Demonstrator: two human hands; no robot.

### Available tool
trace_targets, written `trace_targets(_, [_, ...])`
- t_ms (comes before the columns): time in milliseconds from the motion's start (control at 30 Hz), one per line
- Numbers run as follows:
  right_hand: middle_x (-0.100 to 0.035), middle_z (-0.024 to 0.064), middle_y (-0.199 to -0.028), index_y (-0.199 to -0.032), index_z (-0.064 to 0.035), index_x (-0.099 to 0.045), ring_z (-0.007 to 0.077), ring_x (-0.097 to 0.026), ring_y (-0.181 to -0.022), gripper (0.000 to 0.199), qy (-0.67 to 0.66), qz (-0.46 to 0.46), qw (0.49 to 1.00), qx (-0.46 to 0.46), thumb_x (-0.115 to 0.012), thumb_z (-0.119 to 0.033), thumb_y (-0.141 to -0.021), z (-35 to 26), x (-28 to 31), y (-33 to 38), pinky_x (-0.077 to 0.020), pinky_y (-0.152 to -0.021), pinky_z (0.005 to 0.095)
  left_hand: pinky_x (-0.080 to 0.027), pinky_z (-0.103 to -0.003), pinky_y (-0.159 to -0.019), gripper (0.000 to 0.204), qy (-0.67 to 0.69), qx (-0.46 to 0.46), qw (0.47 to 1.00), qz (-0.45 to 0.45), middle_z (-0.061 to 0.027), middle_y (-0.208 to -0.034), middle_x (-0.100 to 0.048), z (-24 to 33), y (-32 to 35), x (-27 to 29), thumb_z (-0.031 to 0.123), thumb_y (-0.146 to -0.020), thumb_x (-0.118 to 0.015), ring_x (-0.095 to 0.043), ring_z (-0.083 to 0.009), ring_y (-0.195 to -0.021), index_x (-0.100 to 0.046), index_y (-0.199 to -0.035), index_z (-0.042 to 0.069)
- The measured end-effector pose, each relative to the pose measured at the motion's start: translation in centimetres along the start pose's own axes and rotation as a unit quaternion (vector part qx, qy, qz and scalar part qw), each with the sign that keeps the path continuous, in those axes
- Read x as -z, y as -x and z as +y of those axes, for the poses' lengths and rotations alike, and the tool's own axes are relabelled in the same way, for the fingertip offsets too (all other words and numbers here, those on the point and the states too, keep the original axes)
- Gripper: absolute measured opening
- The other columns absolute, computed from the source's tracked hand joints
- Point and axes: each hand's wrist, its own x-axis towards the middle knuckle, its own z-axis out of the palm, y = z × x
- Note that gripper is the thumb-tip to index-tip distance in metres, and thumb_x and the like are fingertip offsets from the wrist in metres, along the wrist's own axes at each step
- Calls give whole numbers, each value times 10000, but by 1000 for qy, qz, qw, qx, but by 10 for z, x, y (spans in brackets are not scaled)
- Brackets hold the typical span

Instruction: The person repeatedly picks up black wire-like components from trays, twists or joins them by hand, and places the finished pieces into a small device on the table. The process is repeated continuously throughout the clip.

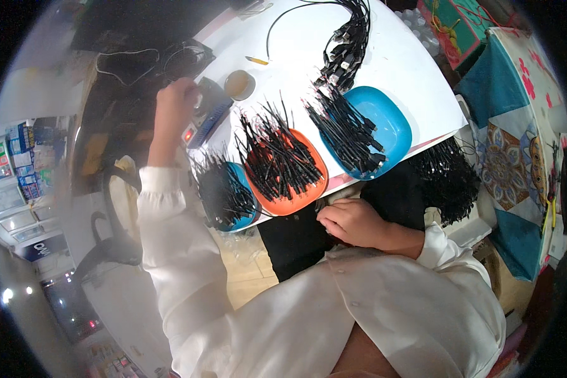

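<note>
My left hand (177, 102) is stretched out over the left side of the white table, its fingers curled together beside a grey box-like object (209, 99); what they hold, if anything, is hidden. Below that hand are a white switch piece with a red light (188, 134) and a blue ridged strip (213, 121). My right hand (354, 222) rests over my lap at the table's near edge, fingers bent inward, contents not visible. Short black cables (283, 167) fill an orange bowl (318, 165). More cables (223, 189) lie in a smaller blue bowl (249, 220).
On the right, a larger blue bowl (394, 129) holds cables with connectors (353, 135). A black USB cable bundle (346, 53) lies at the back, near a yellow pen-like tool (256, 60) and a round container (238, 85). More black cables (447, 183) hang below the table's right side.
</note>
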Motion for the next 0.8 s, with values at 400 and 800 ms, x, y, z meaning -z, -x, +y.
trace_targets(400, [-605, 108, -705, -820, -63, -589, 308, -614, -699, 69, -21, -27, 999, -19, -609, -129, -825, 3, -10, 1, -482, -620, 433, -498, -319, -613, 75, -10, 0, 1000, 11, -161, -728, -658, -52, 36, 0, 17, -834, -629, -675, -252, -663, -624, -905, -6])
trace_targets(800, [-585, 93, -682, -787, -55, -577, 265, -614, -679, 68, 16, -46, 999, 12, -624, -102, -800, 2, -5, 1, -492, -624, 389, -492, -398, -626, 99, -56, -21, 998, -6, -212, -759, -641, -49, 25, -8, 57, -834, -635, -643, -374, -705, -623, -911, -4])
